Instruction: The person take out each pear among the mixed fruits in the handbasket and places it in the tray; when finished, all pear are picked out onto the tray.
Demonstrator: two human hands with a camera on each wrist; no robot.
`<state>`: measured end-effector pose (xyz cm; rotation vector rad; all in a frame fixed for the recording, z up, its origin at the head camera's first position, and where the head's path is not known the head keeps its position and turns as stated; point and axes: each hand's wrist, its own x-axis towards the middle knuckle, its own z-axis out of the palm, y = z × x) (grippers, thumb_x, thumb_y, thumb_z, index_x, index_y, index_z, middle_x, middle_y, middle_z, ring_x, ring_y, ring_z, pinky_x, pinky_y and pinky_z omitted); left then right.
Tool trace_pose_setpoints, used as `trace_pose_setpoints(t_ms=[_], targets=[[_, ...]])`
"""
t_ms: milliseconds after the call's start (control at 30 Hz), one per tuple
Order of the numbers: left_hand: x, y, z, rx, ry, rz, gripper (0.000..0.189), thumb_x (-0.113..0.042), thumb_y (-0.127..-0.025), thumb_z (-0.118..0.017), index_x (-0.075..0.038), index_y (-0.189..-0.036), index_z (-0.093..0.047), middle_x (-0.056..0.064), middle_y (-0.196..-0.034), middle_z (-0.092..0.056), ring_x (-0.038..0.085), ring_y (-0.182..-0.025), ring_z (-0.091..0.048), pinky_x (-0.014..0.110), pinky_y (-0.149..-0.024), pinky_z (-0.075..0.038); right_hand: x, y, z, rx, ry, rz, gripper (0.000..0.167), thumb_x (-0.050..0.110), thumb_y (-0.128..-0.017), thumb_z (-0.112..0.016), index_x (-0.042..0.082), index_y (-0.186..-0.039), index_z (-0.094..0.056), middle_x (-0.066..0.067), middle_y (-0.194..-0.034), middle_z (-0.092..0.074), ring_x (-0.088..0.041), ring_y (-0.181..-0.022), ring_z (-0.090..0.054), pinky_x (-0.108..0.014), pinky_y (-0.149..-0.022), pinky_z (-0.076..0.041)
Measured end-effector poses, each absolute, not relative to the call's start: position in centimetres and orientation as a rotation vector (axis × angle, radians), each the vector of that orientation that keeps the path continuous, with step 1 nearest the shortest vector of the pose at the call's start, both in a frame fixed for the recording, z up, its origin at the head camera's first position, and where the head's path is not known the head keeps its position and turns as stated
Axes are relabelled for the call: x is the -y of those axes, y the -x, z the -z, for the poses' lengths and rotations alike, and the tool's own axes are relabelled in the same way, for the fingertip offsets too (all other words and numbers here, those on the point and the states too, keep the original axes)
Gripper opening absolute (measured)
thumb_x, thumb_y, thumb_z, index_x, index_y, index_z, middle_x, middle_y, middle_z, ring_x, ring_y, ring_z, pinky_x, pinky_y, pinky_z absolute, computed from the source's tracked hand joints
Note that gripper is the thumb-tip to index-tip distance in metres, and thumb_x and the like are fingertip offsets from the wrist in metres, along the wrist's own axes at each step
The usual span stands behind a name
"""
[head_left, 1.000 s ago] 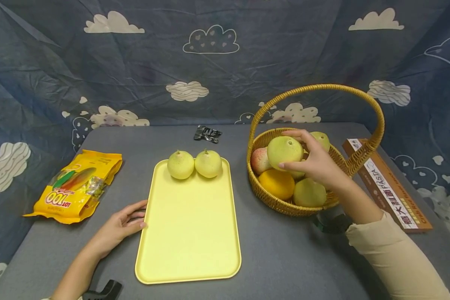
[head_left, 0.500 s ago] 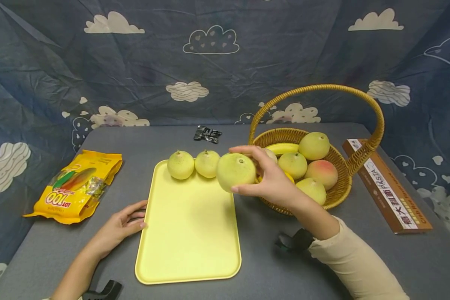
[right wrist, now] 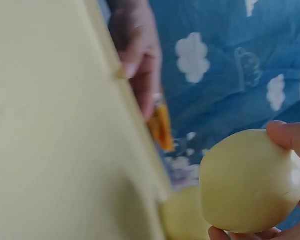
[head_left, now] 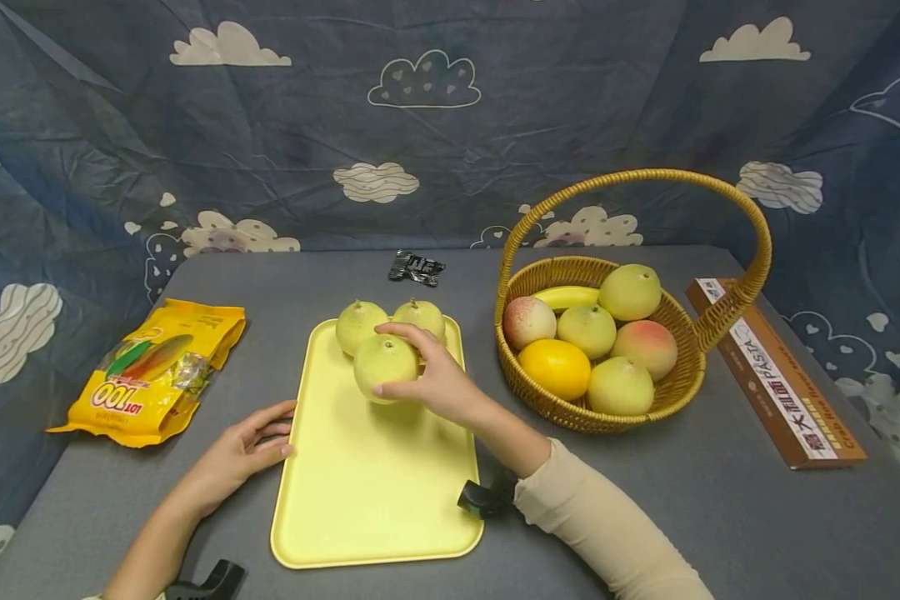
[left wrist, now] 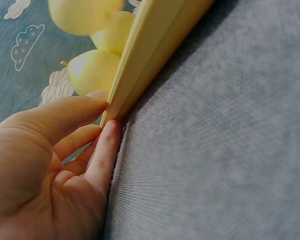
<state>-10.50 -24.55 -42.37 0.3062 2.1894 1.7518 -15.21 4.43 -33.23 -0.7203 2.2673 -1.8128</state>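
Note:
My right hand [head_left: 444, 379] holds a round pale green pomelo [head_left: 384, 368] between thumb and fingers, above the upper part of the yellow tray [head_left: 375, 492]. In the right wrist view the held pomelo [right wrist: 250, 182] appears raised off the tray. Two more pomelos, a left one [head_left: 357, 323] and a right one [head_left: 424, 317], sit side by side at the tray's far end; the right one is partly hidden by my fingers. At the tray's left edge, my left hand [head_left: 232, 458] pinches the rim; the left wrist view has the thumb [left wrist: 65, 115] on top of it.
A wicker basket [head_left: 528, 404] with a tall handle stands right, holding pomelos, peaches, a banana and a yellow-orange fruit. Beyond it lies a brown pasta box [head_left: 780, 375]. A yellow snack bag [head_left: 153, 371] is at left, and a small black wrapped packet [head_left: 416, 268] lies behind the tray.
My right hand has lifted the pomelo out of the basket and carried it left over the tray. The left hand and the two pomelos on the tray have stayed put.

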Motion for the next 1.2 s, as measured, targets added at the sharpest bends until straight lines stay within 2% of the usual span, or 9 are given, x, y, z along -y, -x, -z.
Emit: trace_pose_setpoints(t_ms=[200, 367, 500, 867, 1200], targets=[[24.5, 10.5, 42.3, -2.192, -0.327, -1.753, 0.062, -0.010, -0.087, -0.060, 0.001, -0.139, -0.028, 0.025, -0.128, -0.037, 0.007, -0.105, -0.051, 0.019, -0.086, -0.044, -3.3, 15.5, 35.2, -2.306, 0.629, 1.732, 0.064, 0.001, -0.069, -0.075, 0.006, -0.127, -0.048, -0.012, -0.126, -0.042, -0.022, -0.110, -0.040, -0.034, -0.093, -0.036], [24.6, 10.5, 42.2, -2.188, -0.322, -1.745, 0.062, -0.011, -0.087, -0.060, 0.001, -0.139, -0.027, 0.025, -0.128, -0.037, 0.007, -0.105, -0.051, 0.019, -0.086, -0.044, -2.6, 16.5, 38.0, -2.339, 0.605, 1.671, 0.067, 0.006, -0.068, -0.078, 0.013, -0.128, -0.049, -0.011, -0.119, -0.042, -0.023, -0.103, -0.041, -0.037, -0.089, -0.037], [24.6, 10.5, 42.2, -2.187, -0.322, -1.744, 0.062, -0.011, -0.087, -0.059, 0.001, -0.139, -0.028, 0.025, -0.128, -0.038, 0.008, -0.105, -0.051, 0.019, -0.086, -0.044, -2.3, 17.2, 39.5, -2.362, 0.630, 1.628, 0.069, 0.014, -0.068, -0.080, 0.021, -0.129, -0.048, -0.005, -0.119, -0.042, -0.018, -0.101, -0.042, -0.033, -0.089, -0.038], [24.6, 10.4, 42.2, -2.181, -0.329, -1.762, 0.063, -0.010, -0.087, -0.060, 0.002, -0.139, -0.027, 0.025, -0.130, -0.035, 0.007, -0.106, -0.050, 0.019, -0.087, -0.044, -1.6, 17.2, 39.9, -2.338, 0.675, 1.602, 0.071, 0.019, -0.067, -0.080, 0.026, -0.129, -0.047, -0.004, -0.123, -0.039, -0.017, -0.106, -0.042, -0.034, -0.090, -0.037], [24.5, 10.4, 42.2, -2.184, -0.328, -1.759, 0.063, -0.010, -0.086, -0.061, 0.002, -0.139, -0.028, 0.025, -0.128, -0.036, 0.007, -0.105, -0.051, 0.019, -0.087, -0.044, -1.8, 17.2, 39.8, -2.322, 0.706, 1.612, 0.071, 0.021, -0.069, -0.079, 0.024, -0.131, -0.045, -0.003, -0.130, -0.038, -0.015, -0.110, -0.042, -0.030, -0.092, -0.036]])
